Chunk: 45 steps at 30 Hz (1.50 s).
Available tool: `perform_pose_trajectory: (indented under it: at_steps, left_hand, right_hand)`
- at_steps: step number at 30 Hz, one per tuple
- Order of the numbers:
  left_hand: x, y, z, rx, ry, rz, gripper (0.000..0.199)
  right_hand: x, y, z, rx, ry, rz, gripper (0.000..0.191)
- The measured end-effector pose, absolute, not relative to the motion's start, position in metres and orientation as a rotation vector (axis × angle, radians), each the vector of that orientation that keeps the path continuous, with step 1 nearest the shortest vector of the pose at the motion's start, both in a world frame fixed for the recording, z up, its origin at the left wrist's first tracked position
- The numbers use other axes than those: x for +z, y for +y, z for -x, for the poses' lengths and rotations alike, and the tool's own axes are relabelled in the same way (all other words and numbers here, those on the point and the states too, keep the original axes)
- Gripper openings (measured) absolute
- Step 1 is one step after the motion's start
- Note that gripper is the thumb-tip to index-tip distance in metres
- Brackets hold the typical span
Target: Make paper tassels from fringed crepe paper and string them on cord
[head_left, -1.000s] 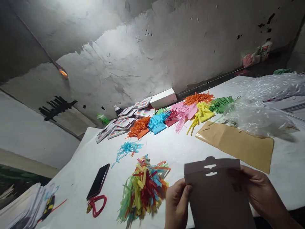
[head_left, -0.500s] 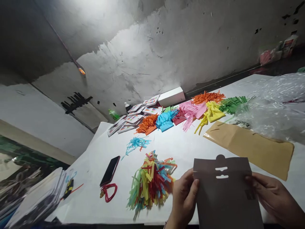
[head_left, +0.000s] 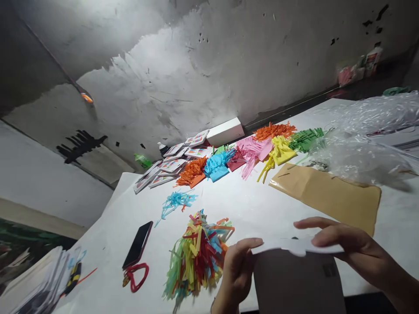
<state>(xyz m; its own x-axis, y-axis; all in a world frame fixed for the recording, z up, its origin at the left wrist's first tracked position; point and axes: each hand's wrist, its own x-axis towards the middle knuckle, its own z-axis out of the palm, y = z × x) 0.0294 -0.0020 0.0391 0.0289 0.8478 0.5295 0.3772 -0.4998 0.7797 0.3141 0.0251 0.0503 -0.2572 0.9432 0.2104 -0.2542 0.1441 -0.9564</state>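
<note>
Between my hands is a flat grey-brown card box, its top flap with hanger slots folded over toward me, showing a white face. My left hand grips the box's left upper corner, thumb along the flap edge. My right hand has its thumb and fingers on the flap's right part, with the index finger stretched out above it. Just left of my left hand lies a tassel bundle of multicoloured paper strips on the white table.
A phone with a red cord lies to the left. Behind are light-blue strips, fringed paper pieces, printed packets and a white box. A brown envelope and clear plastic bags lie right.
The top flap, upright before, is now folded over toward me. My right hand has moved from the box's right side up onto the flap. The view has shifted slightly right.
</note>
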Motion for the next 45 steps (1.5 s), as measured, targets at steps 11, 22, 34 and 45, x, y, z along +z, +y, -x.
perform_pose_trajectory:
  at_steps: [11, 22, 34, 45]
  left_hand:
    - [0.052, 0.0, -0.031, 1.411, 1.042, -1.806, 0.018]
    - [0.104, 0.019, -0.041, 0.933, 0.776, -1.877, 0.037]
    - [0.096, 0.01, -0.043, 0.899, 0.938, -2.034, 0.016]
    - [0.082, -0.01, -0.056, 1.063, 1.236, -1.468, 0.034]
  right_hand:
    - [0.062, 0.029, -0.313, 1.234, -1.523, 0.748, 0.023]
    - [0.067, 0.035, -0.305, 1.541, -1.391, 0.613, 0.017]
    - [0.076, 0.031, -0.331, 0.979, -1.924, 0.772, 0.029]
    - [0.096, 0.037, -0.315, 1.292, -1.955, 1.094, 0.033]
